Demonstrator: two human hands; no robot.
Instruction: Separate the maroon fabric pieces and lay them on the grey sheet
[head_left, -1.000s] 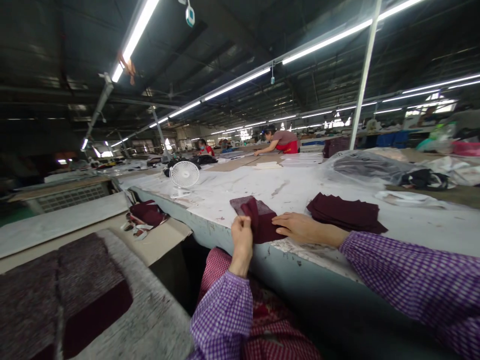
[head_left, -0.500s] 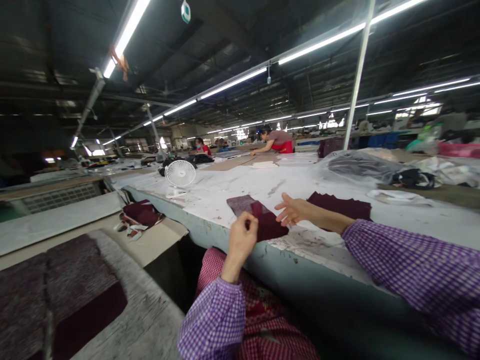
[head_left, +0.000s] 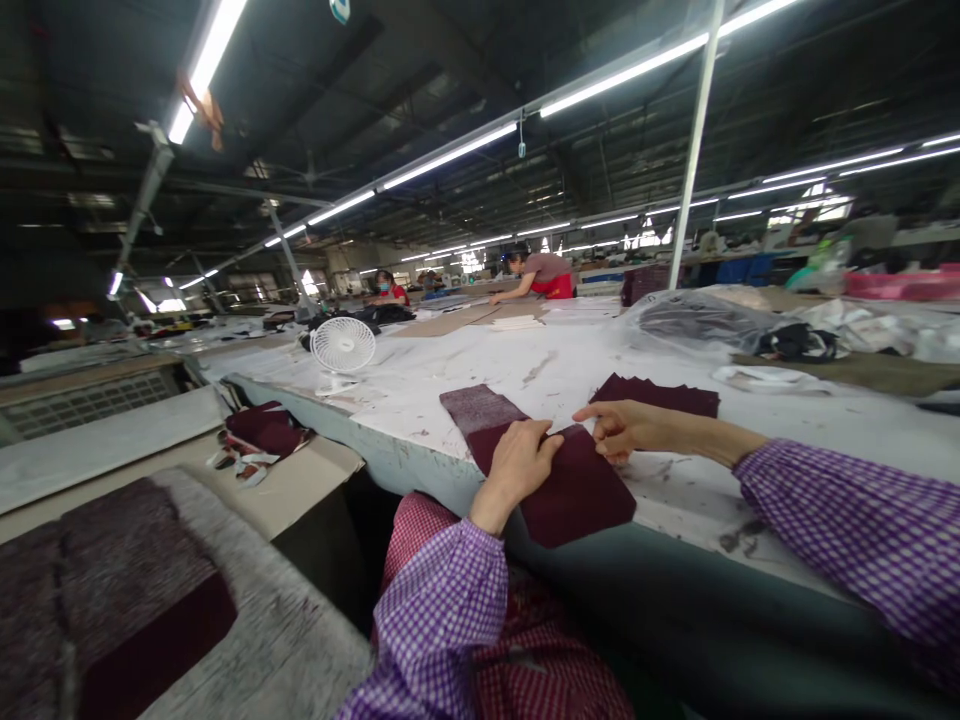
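Note:
A dark maroon fabric piece [head_left: 581, 490] lies across the front edge of the white-covered table, its near end hanging over. My left hand [head_left: 519, 462] is on its left part, with fingers and thumb closed on the cloth. At its upper right corner is my right hand [head_left: 626, 428], thumb stretched out and apart from the bent fingers; I see no cloth clearly gripped there. A paler, speckled maroon piece [head_left: 480, 405] shows beyond my left hand. Behind my right hand lies another maroon piece with a zigzag edge [head_left: 660, 393].
A white fan [head_left: 343, 345] stands on the white-covered table [head_left: 465, 355]. Maroon scraps [head_left: 266, 430] lie on cardboard at left, above a grey board [head_left: 277, 590] with stacked maroon pieces [head_left: 127, 560]. Plastic wrapping [head_left: 697, 315] lies at right. Two people work farther back.
My left hand has gone from a raised pinch to lying lower on the cloth. The maroon fabric now spreads farther over the table edge. My right hand's fingers have bent in.

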